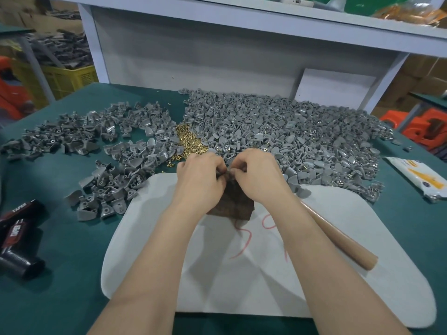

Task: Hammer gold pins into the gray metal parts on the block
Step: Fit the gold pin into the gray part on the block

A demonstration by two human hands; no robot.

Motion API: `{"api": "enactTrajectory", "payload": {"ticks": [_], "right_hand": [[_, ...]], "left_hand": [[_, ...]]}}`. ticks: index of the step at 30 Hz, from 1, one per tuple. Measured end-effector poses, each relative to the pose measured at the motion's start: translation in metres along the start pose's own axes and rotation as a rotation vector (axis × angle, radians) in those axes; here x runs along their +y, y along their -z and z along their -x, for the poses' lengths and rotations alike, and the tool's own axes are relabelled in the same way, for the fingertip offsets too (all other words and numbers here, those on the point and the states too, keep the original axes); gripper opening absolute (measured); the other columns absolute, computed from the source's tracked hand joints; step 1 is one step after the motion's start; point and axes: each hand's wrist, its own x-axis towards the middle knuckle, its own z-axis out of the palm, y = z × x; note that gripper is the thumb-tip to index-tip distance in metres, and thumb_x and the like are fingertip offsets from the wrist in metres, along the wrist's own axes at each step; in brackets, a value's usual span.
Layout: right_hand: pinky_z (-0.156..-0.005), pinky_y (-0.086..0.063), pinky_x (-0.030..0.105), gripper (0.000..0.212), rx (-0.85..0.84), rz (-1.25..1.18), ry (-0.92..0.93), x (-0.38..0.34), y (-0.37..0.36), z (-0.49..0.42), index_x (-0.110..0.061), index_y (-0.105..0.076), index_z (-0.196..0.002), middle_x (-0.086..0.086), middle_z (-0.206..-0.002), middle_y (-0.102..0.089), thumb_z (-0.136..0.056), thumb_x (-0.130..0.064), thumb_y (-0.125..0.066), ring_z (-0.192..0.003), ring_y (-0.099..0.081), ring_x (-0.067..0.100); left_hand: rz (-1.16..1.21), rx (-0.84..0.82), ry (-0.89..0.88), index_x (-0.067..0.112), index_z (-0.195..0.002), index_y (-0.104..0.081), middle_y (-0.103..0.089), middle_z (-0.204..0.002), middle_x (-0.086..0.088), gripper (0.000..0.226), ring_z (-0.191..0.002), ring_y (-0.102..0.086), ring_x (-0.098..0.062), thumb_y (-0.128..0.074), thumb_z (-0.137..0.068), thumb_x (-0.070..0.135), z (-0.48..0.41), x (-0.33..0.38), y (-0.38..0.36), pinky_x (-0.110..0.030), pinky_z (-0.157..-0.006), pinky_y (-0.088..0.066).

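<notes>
A dark brown block (233, 205) stands on a white pad (278, 274) in front of me. Both hands meet over its far end. My left hand (199, 177) and my right hand (256, 175) have curled fingers that pinch a small gray part (226, 175) between them; the part is mostly hidden. A heap of gold pins (191, 141) lies just beyond my left hand. Gray metal parts lie in a big pile (290, 134) at the right and a looser spread (104, 146) at the left. The hammer's wooden handle (338, 235) lies on the pad under my right forearm.
The bench has a green mat (60, 262). Black cans marked TAPER (19, 238) lie at the left edge. A white and yellow packet (420, 177) lies at the right. A white shelf frame (217, 56) closes off the back of the bench.
</notes>
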Motion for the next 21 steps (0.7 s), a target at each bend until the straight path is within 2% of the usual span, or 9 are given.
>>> {"api": "enactTrajectory", "payload": {"ticks": [8, 11, 15, 19, 21], "right_hand": [[-0.079, -0.048, 0.028, 0.011, -0.025, 0.018, 0.001, 0.001, 0.002, -0.003, -0.02, -0.071, -0.089, 0.006, -0.097, -0.067, -0.088, -0.02, -0.06, -0.093, -0.06, 0.023], [-0.08, -0.048, 0.03, 0.011, -0.009, -0.003, -0.01, 0.001, 0.0, -0.002, -0.023, -0.071, -0.087, 0.005, -0.096, -0.067, -0.088, -0.022, -0.06, -0.092, -0.06, 0.023], [-0.086, -0.048, 0.033, 0.015, -0.004, -0.043, 0.011, 0.006, -0.002, 0.0, -0.023, -0.074, -0.088, 0.003, -0.095, -0.068, -0.089, -0.021, -0.059, -0.095, -0.058, 0.022], [-0.083, -0.044, 0.026, 0.018, 0.0, -0.156, 0.043, 0.013, -0.001, 0.001, -0.015, -0.074, -0.092, 0.001, -0.094, -0.071, -0.09, -0.014, -0.057, -0.093, -0.061, 0.018], [-0.089, -0.046, 0.028, 0.018, 0.033, -0.262, 0.026, 0.018, -0.001, 0.002, -0.013, -0.073, -0.097, 0.0, -0.097, -0.071, -0.091, -0.01, -0.057, -0.094, -0.062, 0.014]], "left_hand": [[-0.004, 0.006, 0.0, 0.021, -0.092, -0.065, -0.061, -0.105, 0.003, 0.005, -0.107, -0.046, -0.027, -0.06, -0.089, 0.022, -0.001, -0.001, -0.001, -0.037, -0.09, -0.031], [0.015, 0.002, 0.009, 0.024, -0.088, -0.062, -0.061, -0.103, 0.005, 0.002, -0.107, -0.046, -0.025, -0.061, -0.088, 0.024, -0.001, -0.002, -0.001, -0.037, -0.091, -0.031], [0.038, 0.005, 0.023, 0.028, -0.08, -0.056, -0.062, -0.101, 0.007, 0.009, -0.107, -0.047, -0.024, -0.061, -0.087, 0.024, 0.0, -0.002, -0.001, -0.037, -0.092, -0.031], [0.036, 0.012, 0.03, 0.029, -0.079, -0.054, -0.061, -0.098, 0.009, 0.011, -0.107, -0.047, -0.022, -0.06, -0.088, 0.025, 0.0, -0.004, -0.002, -0.036, -0.09, -0.029], [0.034, 0.015, 0.032, 0.03, -0.078, -0.054, -0.059, -0.095, 0.01, 0.013, -0.107, -0.046, -0.022, -0.06, -0.088, 0.026, 0.0, -0.004, -0.003, -0.036, -0.089, -0.029]]}}
